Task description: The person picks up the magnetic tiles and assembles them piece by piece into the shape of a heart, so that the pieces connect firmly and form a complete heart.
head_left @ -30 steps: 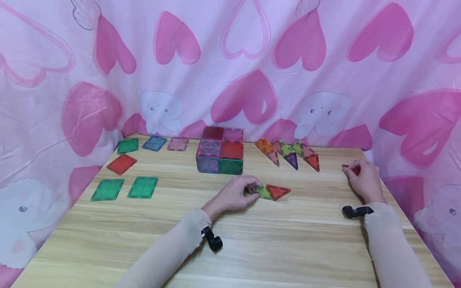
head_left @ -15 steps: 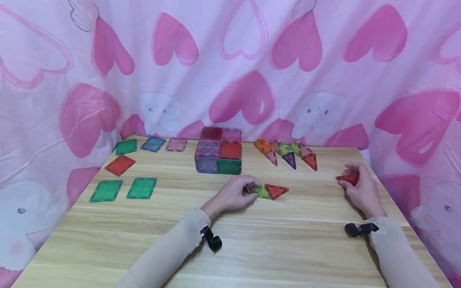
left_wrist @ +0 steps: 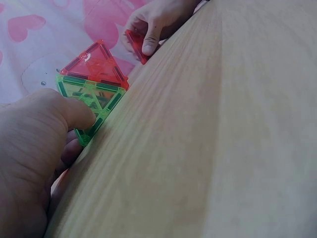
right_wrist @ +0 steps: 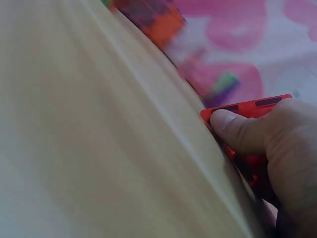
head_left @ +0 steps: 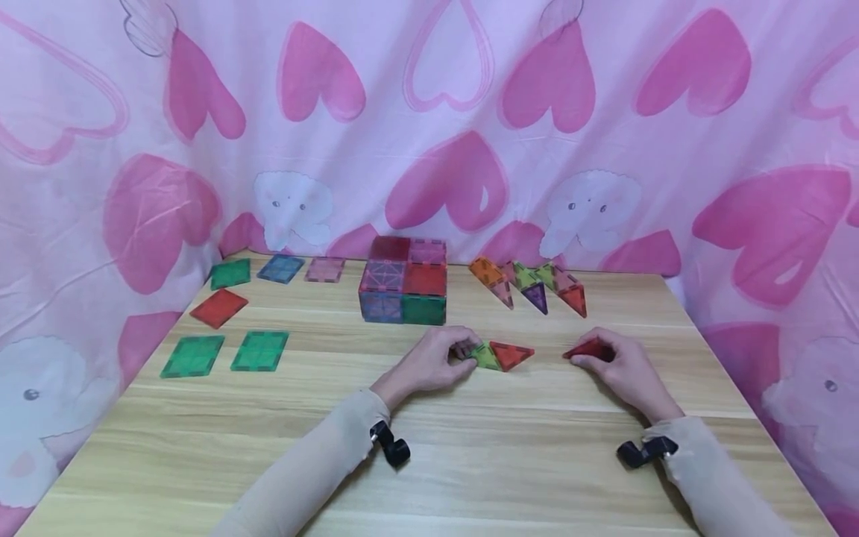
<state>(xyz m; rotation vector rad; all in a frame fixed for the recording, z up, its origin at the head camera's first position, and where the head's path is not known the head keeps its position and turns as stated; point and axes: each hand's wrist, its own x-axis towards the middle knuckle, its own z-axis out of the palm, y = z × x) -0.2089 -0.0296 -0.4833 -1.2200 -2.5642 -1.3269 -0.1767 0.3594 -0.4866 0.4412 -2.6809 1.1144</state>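
Left hand (head_left: pixel 429 359), grip pinching a green triangular tile (left_wrist: pixel 101 98), which meets a red triangular tile (head_left: pixel 511 355) edge to edge over the desk (head_left: pixel 496 462); right hand (head_left: pixel 627 371), grip clamped on another red tile (head_left: pixel 592 347), near the pair's right.

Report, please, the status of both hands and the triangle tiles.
Left hand holding green triangle; red triangle touching it. Right hand gripping another red tile, apart from that pair. No obstacle seen in the gap between.
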